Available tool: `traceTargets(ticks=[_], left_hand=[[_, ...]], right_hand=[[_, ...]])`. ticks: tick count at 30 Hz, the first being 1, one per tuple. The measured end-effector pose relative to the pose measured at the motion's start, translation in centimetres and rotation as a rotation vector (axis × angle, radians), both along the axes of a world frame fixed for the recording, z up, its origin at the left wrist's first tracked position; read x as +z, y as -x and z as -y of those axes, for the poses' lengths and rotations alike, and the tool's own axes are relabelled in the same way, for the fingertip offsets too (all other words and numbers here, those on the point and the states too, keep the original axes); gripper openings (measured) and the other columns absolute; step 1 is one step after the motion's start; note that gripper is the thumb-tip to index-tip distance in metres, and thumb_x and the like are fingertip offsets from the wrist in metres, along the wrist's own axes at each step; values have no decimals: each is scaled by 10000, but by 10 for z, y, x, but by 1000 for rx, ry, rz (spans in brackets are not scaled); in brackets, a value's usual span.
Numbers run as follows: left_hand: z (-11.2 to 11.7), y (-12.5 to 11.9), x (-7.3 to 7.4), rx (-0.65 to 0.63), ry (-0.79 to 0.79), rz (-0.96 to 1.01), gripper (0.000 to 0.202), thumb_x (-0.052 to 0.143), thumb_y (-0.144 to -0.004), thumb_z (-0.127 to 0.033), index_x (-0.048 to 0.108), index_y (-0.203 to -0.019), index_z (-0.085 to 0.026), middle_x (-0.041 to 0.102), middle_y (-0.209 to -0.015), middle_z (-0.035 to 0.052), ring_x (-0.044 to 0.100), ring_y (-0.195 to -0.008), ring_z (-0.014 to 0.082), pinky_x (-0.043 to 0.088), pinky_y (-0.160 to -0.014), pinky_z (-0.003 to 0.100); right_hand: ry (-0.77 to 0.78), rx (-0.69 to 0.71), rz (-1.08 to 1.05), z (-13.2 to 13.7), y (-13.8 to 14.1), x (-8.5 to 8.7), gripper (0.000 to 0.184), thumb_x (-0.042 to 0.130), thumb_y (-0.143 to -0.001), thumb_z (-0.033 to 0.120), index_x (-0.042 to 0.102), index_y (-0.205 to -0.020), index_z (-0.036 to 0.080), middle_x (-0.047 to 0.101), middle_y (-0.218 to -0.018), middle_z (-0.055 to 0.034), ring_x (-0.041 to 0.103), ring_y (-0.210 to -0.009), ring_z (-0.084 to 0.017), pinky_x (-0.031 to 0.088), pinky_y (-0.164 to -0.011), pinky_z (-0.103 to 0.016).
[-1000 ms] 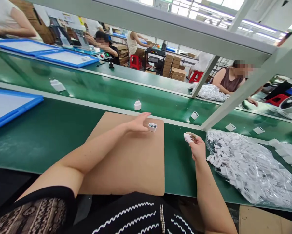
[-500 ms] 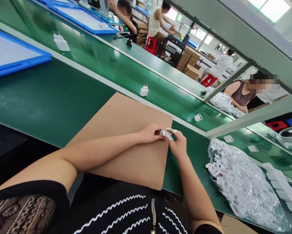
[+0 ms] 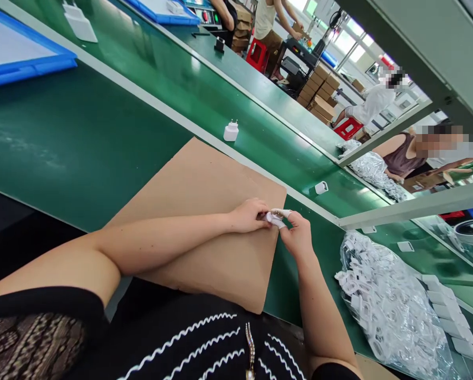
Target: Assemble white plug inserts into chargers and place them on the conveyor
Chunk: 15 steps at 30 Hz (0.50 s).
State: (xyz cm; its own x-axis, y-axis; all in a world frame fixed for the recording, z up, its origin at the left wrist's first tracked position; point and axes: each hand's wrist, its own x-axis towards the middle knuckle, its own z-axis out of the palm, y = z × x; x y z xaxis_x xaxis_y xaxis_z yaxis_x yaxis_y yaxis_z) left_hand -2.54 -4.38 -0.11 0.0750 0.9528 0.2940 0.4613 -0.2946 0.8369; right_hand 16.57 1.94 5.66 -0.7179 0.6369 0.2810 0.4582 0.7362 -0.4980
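Observation:
My left hand point(image 3: 249, 215) and my right hand point(image 3: 297, 236) meet over the right edge of a brown cardboard sheet point(image 3: 199, 211). Between their fingertips they pinch a small white plastic part point(image 3: 274, 218); both hands are closed on it. White finger cots cover fingers of my right hand. Most of the part is hidden by the fingers.
A clear bag of white parts point(image 3: 390, 306) lies to the right on the green bench. White charger plugs point(image 3: 231, 131) point(image 3: 321, 187) ride the green belt beyond the cardboard. Blue-framed trays point(image 3: 26, 60) sit at the left. A grey frame strut point(image 3: 414, 206) crosses overhead. Other people work across the line.
My left hand took the white housing off the cardboard and drew back; my right hand came in from the right to meet it. The view tilted down and left.

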Motion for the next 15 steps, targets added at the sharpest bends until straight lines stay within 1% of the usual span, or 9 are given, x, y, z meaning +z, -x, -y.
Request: traceTargets(ticks=[3, 6, 8, 11, 13, 15], left_hand=[[1, 0, 1, -1, -1, 4, 179, 725, -856, -379, 709, -849, -201, 654, -848, 41, 575, -865, 221, 427, -803, 338], [1, -1, 1, 3, -6, 19, 178, 720, -864, -380, 716, -861, -202, 662, -864, 44, 588, -876, 223, 436, -810, 339], [0, -2, -1, 6, -3, 26, 185, 720, -869, -387, 722, -869, -201, 670, -880, 47, 595, -878, 221, 441, -810, 337], [-1, -1, -3, 11, 4, 31, 204, 734, -864, -398, 734, -910, -200, 682, -900, 51, 604, -870, 215, 449, -800, 332], [-2, -1, -4, 22, 12, 33, 229, 750, -849, -412, 735, -915, -193, 682, -882, 51, 606, -849, 211, 454, -786, 329], [0, -2, -4, 31, 20, 33, 253, 754, -842, -434, 732, -892, -186, 683, -862, 52, 612, -840, 212, 464, -784, 331]], right_hand=[[-46, -37, 61, 2, 3, 2, 487, 534, -712, 32, 778, -1071, 252, 786, -1001, -46, 719, -947, -246, 578, -846, -374], [-120, -66, 112, 5, 5, 1, 481, 532, -698, 26, 785, -1029, 265, 779, -954, -43, 722, -936, -260, 582, -864, -394], [-150, -75, 119, 4, 6, 0, 466, 536, -703, 25, 785, -1000, 284, 775, -922, -30, 724, -936, -261, 581, -916, -413], [-155, -69, 114, 1, 7, -3, 446, 548, -711, 26, 784, -975, 297, 773, -898, -13, 727, -921, -252, 560, -1009, -442], [-139, -72, 93, 2, 7, -5, 432, 558, -722, 30, 784, -977, 295, 771, -898, -2, 729, -914, -236, 519, -1089, -457], [-100, -84, 47, 6, 6, -10, 413, 573, -747, 44, 782, -1000, 294, 768, -896, 12, 731, -913, -215, 452, -1169, -471]])
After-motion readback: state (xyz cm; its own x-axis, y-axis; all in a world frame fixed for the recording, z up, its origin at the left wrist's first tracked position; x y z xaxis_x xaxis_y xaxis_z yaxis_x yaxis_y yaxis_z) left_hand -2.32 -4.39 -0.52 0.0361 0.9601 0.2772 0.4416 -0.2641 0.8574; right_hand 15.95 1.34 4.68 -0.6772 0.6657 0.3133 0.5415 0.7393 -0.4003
